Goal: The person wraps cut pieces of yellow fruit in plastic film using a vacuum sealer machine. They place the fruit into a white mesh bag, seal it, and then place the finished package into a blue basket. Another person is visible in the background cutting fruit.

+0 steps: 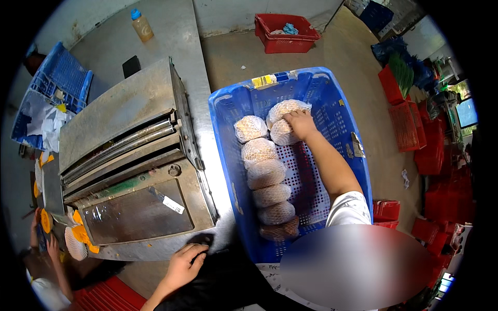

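My right hand (pixel 300 124) reaches into a large blue plastic crate (pixel 220 136) and rests on a roundish item in white foam netting (pixel 282 133); whether the fingers grip it cannot be told. Another netted item (pixel 287 109) lies directly beyond it. Along the crate's left side runs a row of several more netted items (pixel 266 173), touching one another. What is inside the netting shows only as yellowish or brownish. My left hand (pixel 186 264), fingers curled and seemingly holding nothing, is by the near edge of the metal table (pixel 144 252), below the machine's right corner.
A metal machine with rollers (pixel 124 151) stands on the table. Beyond it are a phone (pixel 131 67), a bottle (pixel 142 26) and a blue crate (pixel 70 70). At the lower left, a co-worker's hands (pixel 52 248) are near a cut orange piece (pixel 46 221). Red crates (pixel 288 44) stand on the floor.
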Demonstrator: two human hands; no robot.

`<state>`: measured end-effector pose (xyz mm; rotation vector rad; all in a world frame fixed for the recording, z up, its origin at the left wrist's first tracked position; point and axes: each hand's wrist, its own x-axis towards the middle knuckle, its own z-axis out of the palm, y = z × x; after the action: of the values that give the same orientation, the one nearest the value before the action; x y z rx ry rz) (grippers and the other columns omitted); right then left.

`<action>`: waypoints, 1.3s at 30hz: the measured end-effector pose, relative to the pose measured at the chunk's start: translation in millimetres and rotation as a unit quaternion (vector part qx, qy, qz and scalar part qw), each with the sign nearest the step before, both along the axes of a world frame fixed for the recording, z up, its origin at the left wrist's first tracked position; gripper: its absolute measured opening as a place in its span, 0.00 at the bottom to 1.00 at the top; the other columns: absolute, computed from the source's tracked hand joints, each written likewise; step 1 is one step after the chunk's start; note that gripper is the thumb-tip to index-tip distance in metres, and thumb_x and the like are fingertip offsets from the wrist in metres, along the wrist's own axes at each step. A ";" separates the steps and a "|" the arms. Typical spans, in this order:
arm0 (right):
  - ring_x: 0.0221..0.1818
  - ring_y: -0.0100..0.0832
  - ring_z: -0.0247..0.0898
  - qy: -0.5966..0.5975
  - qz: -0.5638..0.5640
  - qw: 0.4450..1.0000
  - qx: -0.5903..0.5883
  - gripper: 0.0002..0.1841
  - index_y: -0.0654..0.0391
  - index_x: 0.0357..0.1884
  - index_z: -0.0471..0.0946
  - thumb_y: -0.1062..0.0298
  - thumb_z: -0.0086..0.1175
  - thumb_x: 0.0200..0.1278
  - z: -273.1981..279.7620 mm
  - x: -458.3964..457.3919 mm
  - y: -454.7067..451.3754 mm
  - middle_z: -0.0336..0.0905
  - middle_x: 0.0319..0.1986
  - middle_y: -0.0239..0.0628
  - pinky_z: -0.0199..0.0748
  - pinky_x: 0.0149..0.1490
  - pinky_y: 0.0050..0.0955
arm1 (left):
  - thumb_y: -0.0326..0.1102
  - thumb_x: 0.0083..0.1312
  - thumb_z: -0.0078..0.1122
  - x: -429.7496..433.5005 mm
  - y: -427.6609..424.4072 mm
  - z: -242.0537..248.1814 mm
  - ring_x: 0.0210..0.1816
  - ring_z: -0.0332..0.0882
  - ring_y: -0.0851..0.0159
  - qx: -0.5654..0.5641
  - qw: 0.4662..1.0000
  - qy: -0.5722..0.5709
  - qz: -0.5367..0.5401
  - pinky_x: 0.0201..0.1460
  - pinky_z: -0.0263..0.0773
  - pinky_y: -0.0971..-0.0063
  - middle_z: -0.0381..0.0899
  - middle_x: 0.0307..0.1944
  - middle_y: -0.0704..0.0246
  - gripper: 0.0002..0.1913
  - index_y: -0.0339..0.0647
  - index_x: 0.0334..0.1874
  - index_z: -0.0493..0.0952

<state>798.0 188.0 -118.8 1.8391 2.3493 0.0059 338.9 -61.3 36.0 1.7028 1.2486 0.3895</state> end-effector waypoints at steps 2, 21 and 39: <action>0.54 0.34 0.68 -0.028 -0.009 0.997 0.077 0.15 0.47 0.48 0.74 0.69 0.44 0.59 1.6 -9.2 -5.5 0.74 0.49 0.33 0.59 0.57 0.41 | 0.27 0.60 0.59 -0.4 0.8 -0.7 0.40 0.78 0.55 -0.015 1.000 0.004 0.006 0.43 0.73 0.70 0.79 0.37 0.60 0.09 0.37 0.42 0.78; 0.53 0.46 0.72 0.291 -0.131 0.948 -0.001 0.20 0.63 0.48 0.77 0.74 0.59 0.49 24.0 -47.5 -122.2 0.77 0.47 0.50 0.67 0.59 0.35 | 0.27 0.62 0.56 -64.1 -32.9 -8.5 0.42 0.79 0.56 0.072 0.996 -0.050 -0.021 0.45 0.73 0.69 0.80 0.41 0.60 0.10 0.36 0.45 0.77; 0.58 0.47 0.66 0.320 0.192 0.919 0.126 0.25 0.61 0.58 0.67 0.67 0.56 0.58 138.0 -528.4 -195.4 0.71 0.54 0.49 0.65 0.61 0.39 | 0.27 0.68 0.49 -365.0 -6.0 -9.7 0.29 0.72 0.77 0.137 0.865 -0.275 0.397 0.34 0.69 0.84 0.76 0.30 0.70 0.09 0.33 0.48 0.72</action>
<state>269.7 -7.5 19.1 1.6061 3.2735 -0.3060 -26.1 -67.2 26.3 1.0695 1.4339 1.4949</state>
